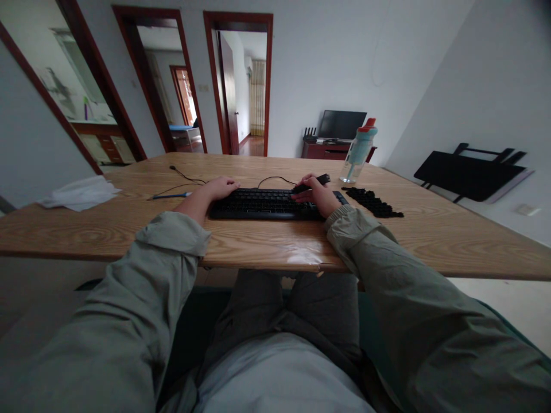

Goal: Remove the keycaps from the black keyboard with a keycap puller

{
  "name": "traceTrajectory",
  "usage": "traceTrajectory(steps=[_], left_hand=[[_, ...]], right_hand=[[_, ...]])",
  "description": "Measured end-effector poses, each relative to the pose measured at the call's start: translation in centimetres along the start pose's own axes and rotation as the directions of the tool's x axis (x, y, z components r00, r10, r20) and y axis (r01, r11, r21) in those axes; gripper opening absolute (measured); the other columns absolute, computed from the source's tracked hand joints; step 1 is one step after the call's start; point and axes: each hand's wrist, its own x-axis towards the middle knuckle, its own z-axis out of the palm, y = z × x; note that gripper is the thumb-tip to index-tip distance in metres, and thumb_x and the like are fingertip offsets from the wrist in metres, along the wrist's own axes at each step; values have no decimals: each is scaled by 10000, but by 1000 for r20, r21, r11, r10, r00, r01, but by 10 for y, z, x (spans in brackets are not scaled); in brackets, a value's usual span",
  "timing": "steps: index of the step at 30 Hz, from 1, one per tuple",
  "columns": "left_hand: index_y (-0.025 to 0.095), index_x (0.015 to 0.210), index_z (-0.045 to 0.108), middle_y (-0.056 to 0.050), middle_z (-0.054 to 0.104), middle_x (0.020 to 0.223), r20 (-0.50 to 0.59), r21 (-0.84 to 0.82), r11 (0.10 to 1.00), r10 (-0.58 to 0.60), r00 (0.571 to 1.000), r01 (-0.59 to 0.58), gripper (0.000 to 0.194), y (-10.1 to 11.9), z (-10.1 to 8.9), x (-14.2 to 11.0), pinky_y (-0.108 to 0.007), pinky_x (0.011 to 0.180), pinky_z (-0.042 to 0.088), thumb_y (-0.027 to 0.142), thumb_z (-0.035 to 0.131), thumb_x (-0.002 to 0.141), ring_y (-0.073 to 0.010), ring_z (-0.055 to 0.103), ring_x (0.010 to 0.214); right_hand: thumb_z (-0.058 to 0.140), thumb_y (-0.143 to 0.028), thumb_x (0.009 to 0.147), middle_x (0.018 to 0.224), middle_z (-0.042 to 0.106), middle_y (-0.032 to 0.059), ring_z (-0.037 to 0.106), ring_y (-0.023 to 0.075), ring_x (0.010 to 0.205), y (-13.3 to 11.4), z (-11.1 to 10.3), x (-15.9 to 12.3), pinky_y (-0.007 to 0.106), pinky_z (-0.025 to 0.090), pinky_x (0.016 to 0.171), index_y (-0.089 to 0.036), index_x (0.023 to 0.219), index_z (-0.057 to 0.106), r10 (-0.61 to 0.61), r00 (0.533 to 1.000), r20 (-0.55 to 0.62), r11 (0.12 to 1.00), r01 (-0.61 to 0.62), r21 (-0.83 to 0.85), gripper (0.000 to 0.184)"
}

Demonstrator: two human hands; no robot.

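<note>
A black keyboard [262, 203] lies flat on the wooden table [267, 244] in front of me. My left hand [218, 188] rests on the keyboard's left end, fingers curled loosely and lying on its edge, holding nothing. At the keyboard's right part, my right hand [318, 195] is closed around a small black tool [313, 182], whose tip points left over the keys. A heap of loose black keycaps [373, 202] lies just right of the keyboard.
A clear water bottle with a red cap [359, 150] stands behind the keycaps. A blue pen [170, 196] and a thin black cable [183, 175] lie left of the keyboard, white tissue paper [80, 192] at the far left. A black folded chair [469, 172] leans on the right wall.
</note>
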Motion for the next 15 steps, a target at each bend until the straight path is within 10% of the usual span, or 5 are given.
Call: traceTrajectory(steps=[5,10,15], left_hand=[[190,1062,731,-89,695,1100,-272,56,969,247,930,-241,362,56,-2,-14,-328,910,467,418,565,834,-224,619,995],[216,1054,737,-52,713,979,-115,87,872,489,865,-481,284,120,16,-18,-278,806,468,341,576,857,-175,631,867],[225,1019,743,-41,717,988,-51,141,828,554,831,-543,248,135,29,-8,-273,826,454,251,556,858,-184,636,924]], right_hand=[[536,-281,808,794,638,2,665,148,552,1,4,5,260,538,480,-218,829,473,-54,998,-22,997,53,-64,92],[507,-253,819,765,635,-3,652,139,546,1,3,7,246,525,472,-220,838,473,-97,995,-17,981,93,-168,52],[529,-259,803,729,617,-10,630,134,522,4,2,10,252,519,468,-224,831,479,-132,991,-19,971,125,-205,67]])
